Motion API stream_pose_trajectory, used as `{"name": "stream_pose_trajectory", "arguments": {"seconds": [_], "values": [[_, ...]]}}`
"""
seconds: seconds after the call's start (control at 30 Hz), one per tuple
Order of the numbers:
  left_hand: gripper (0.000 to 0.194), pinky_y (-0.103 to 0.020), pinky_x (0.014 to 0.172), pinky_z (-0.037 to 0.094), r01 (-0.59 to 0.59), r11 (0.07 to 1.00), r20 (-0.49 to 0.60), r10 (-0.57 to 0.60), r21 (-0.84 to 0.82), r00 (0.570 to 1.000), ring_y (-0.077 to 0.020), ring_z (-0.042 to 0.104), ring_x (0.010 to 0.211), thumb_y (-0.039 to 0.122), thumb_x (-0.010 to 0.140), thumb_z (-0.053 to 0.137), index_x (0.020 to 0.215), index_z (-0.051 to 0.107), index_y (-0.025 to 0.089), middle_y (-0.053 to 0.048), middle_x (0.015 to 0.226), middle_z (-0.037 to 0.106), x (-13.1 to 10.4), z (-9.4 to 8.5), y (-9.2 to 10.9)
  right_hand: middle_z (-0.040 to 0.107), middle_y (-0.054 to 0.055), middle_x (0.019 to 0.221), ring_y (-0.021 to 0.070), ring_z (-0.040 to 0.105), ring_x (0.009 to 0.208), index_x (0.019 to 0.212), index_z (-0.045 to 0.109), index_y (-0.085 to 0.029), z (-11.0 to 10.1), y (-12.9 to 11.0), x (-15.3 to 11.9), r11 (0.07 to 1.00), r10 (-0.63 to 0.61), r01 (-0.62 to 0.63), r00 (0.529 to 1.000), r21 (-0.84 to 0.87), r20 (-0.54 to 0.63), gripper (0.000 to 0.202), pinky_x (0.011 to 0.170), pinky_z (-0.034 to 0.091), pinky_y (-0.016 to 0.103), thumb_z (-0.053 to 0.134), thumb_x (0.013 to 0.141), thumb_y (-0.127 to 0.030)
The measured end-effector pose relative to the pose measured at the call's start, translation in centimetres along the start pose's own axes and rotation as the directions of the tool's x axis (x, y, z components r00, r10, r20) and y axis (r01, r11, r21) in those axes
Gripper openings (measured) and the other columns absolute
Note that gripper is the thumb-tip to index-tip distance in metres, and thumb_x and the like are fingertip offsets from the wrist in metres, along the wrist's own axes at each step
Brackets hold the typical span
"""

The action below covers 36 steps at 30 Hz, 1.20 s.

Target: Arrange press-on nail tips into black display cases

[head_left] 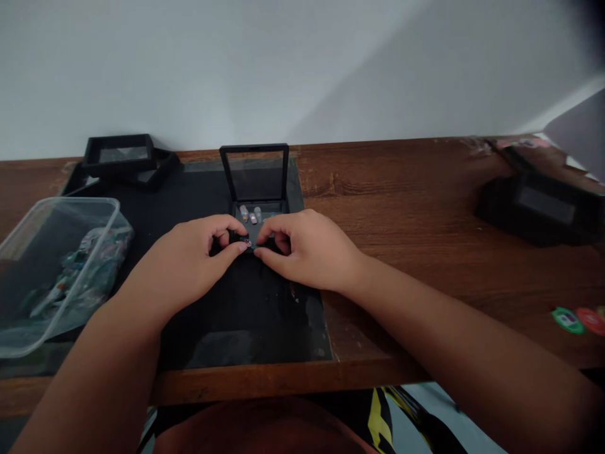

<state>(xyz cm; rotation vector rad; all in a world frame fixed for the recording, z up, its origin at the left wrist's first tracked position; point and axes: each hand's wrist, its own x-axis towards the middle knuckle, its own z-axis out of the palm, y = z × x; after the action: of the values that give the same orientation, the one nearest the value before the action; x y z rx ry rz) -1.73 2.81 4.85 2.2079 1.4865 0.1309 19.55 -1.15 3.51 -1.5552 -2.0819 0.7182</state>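
A small black display case (253, 146) stands open in front of me, its clear-windowed lid upright at the back. Inside its grey base lie several small pale, glossy pieces (253, 217), and a bluish bit shows behind my right fingers. My left hand (189, 255) pinches a tiny dark piece with pink and white on it (246, 241) at the case's front edge. Close beside it, my right hand (314, 249) has thumb and index finger nearly together over the same edge. What lies between those right fingertips is too small to make out.
A clear plastic tub (59, 205) with small packets stands left. Black framed cases (118, 165) are stacked at the back left. A dark mat (227, 315) covers part of the wooden table (401, 189). Another black object (543, 205) and green and red discs (568, 320) lie right.
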Motion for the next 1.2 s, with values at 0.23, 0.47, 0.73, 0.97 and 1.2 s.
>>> {"name": "stream_pose_trajectory", "arguments": {"seconds": [0.23,0.47,0.73,0.97,1.2], "values": [[0.038,-0.037,0.067,0.040,-0.033,0.999,0.023,0.033,-0.010,0.999,-0.0203,0.056,0.073,0.057,0.091,0.057,0.113,0.079,0.034,0.000,0.090,0.069,0.0,0.0,0.3,0.063,-0.004,0.062,0.0111,0.051,0.059,0.083,0.082,-0.020,-0.2,-0.1,0.0,0.997,0.059,-0.057,0.998,0.053,-0.028,0.011,0.060,0.031,0.028,0.078,0.087,-0.029],[0.034,-0.037,0.067,0.039,-0.025,1.000,0.005,0.025,0.012,1.000,-0.0200,0.056,0.073,0.053,0.092,0.057,0.109,0.080,0.036,0.000,0.090,0.069,0.2,0.1,0.4,0.067,-0.003,0.063,0.0080,0.051,0.055,0.087,0.087,-0.017,-1.3,2.5,0.9,0.962,-0.077,0.045,0.991,0.271,0.107,0.011,0.056,0.036,0.025,0.078,0.086,-0.023],[0.035,-0.037,0.068,0.041,-0.035,0.999,-0.046,0.034,-0.022,0.998,-0.0205,0.058,0.075,0.056,0.089,0.061,0.108,0.081,0.036,0.000,0.093,0.072,0.2,0.5,0.3,0.076,0.002,0.074,0.0138,0.062,0.065,0.091,0.087,-0.017,-1.5,3.8,1.1,0.917,-0.168,0.092,0.972,0.389,0.166,0.016,0.058,0.042,0.027,0.079,0.086,-0.029],[0.032,-0.037,0.069,0.042,-0.077,0.996,-0.051,0.074,-0.043,0.996,-0.0209,0.060,0.078,0.054,0.090,0.062,0.109,0.081,0.037,0.000,0.095,0.074,0.1,0.9,-0.1,0.062,-0.004,0.062,0.0068,0.046,0.054,0.088,0.084,-0.015,-1.3,3.9,1.2,0.928,-0.164,0.127,0.983,0.350,0.079,0.015,0.054,0.034,0.024,0.078,0.089,-0.028],[0.026,-0.036,0.071,0.043,-0.135,0.989,-0.050,0.132,-0.059,0.990,-0.0202,0.061,0.079,0.048,0.092,0.061,0.104,0.082,0.038,0.002,0.095,0.075,0.2,0.8,0.2,0.057,-0.007,0.059,0.0061,0.046,0.051,0.093,0.085,-0.017,-0.9,3.0,1.0,0.976,-0.146,0.142,0.989,0.163,0.010,0.010,0.055,0.032,0.024,0.077,0.090,-0.022]]}}
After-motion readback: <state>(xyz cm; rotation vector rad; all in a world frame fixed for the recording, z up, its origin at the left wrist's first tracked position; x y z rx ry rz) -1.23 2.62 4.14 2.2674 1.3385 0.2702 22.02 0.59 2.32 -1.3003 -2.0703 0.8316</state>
